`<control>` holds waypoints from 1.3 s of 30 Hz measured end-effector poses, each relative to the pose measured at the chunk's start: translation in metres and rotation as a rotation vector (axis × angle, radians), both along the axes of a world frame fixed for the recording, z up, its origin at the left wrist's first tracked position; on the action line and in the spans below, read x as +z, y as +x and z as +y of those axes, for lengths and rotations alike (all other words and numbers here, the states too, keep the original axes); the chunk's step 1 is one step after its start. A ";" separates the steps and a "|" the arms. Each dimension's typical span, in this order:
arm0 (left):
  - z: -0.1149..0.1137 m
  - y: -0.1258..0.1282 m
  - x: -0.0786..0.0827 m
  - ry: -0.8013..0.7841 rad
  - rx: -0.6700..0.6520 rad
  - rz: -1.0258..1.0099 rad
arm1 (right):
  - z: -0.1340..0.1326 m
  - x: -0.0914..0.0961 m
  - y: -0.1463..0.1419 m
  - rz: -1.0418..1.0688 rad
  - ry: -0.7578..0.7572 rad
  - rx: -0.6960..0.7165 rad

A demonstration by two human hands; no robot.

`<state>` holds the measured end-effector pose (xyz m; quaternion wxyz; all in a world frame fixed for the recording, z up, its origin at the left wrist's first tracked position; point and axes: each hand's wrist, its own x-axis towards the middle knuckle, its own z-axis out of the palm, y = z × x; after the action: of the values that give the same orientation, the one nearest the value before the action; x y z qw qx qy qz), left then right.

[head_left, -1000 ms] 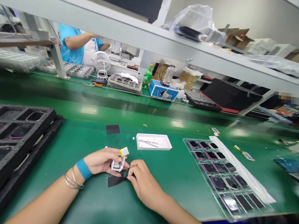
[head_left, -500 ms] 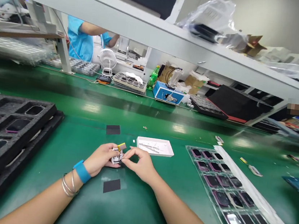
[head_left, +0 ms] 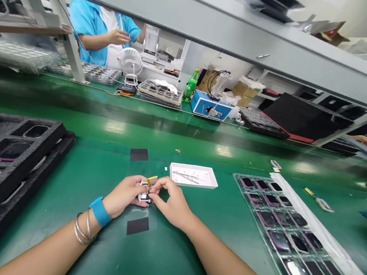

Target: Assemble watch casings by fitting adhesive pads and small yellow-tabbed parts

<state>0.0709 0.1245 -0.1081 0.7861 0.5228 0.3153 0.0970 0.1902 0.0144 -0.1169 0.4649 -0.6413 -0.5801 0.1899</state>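
My left hand [head_left: 129,192] is closed around a small silver watch case [head_left: 144,196], held just above the green bench. A yellow-edged flap [head_left: 152,180] sticks up from the case's top. Thumb and forefinger of my right hand [head_left: 171,201] are pinched together at the case's right side. Whatever sits between those fingertips is too small to make out. A black rectangular sheet on clear film [head_left: 138,226] lies just below my hands, and another black sheet [head_left: 139,154] lies beyond them. Close behind my right hand stands a shallow white box [head_left: 209,185] with tweezers [head_left: 186,176] and tiny bits inside.
On the right, a clear plastic tray [head_left: 265,250] holds several watch screens beside a long white strip [head_left: 319,228]. Stacked black foam trays [head_left: 43,151] with watch parts stand at left. A shelf beam [head_left: 198,19] crosses above. Beyond it, a person in blue [head_left: 96,33] sits near a fan [head_left: 130,62].
My right fingertips have shifted slightly on the watch case, which stays in my left hand. The view has tilted down a little. The person opposite has brought a hand into sight.
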 end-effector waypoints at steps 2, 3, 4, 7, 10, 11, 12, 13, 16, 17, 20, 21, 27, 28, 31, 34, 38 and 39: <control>0.000 0.000 0.000 0.007 -0.001 -0.001 | 0.001 0.001 0.000 -0.018 0.003 0.005; 0.000 0.000 -0.001 0.010 0.000 -0.002 | 0.001 0.001 -0.001 -0.028 0.007 0.004; 0.000 0.000 -0.001 0.014 0.001 -0.002 | 0.001 0.001 -0.001 -0.039 0.012 0.003; 0.000 0.000 -0.003 0.023 0.001 -0.001 | 0.002 0.001 -0.002 -0.075 0.018 -0.012; -0.001 0.000 -0.004 0.034 0.004 -0.001 | 0.003 -0.001 -0.004 -0.094 0.029 -0.024; -0.001 0.001 -0.004 0.039 0.006 -0.002 | 0.003 -0.002 -0.004 -0.096 0.035 -0.028; -0.001 0.001 -0.004 0.043 0.007 -0.004 | 0.004 -0.002 -0.005 -0.098 0.039 -0.033; -0.001 0.001 -0.004 0.048 0.008 -0.006 | 0.004 -0.002 -0.005 -0.099 0.042 -0.039; -0.002 0.001 -0.003 0.056 0.010 -0.008 | 0.005 -0.002 -0.007 -0.102 0.043 -0.061; -0.002 0.001 -0.003 0.057 0.010 -0.008 | 0.005 -0.002 -0.008 -0.105 0.044 -0.068; -0.002 0.001 -0.004 0.055 0.011 -0.010 | 0.005 -0.003 -0.009 -0.120 0.047 -0.083; -0.002 0.001 -0.004 0.053 0.012 -0.012 | 0.005 -0.003 -0.009 -0.130 0.049 -0.085; -0.001 0.001 -0.005 0.039 0.024 -0.016 | 0.005 -0.007 -0.014 -0.191 0.108 -0.123; -0.001 0.001 -0.005 0.037 0.023 -0.013 | 0.006 -0.007 -0.014 -0.180 0.125 -0.150; -0.001 0.000 -0.004 0.033 0.012 -0.011 | 0.007 -0.006 -0.012 -0.068 0.120 -0.268; -0.001 0.000 -0.005 0.035 0.001 -0.017 | 0.008 -0.005 -0.006 0.138 -0.012 -0.289; -0.002 0.000 -0.007 0.021 -0.028 -0.027 | 0.010 -0.003 -0.002 0.353 -0.104 -0.214; -0.002 0.000 -0.007 0.012 -0.037 -0.030 | 0.010 -0.003 -0.002 0.365 -0.092 -0.216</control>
<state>0.0710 0.1227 -0.1147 0.7892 0.5317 0.2933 0.0922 0.1884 0.0247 -0.1196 0.5503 -0.6751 -0.4049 0.2783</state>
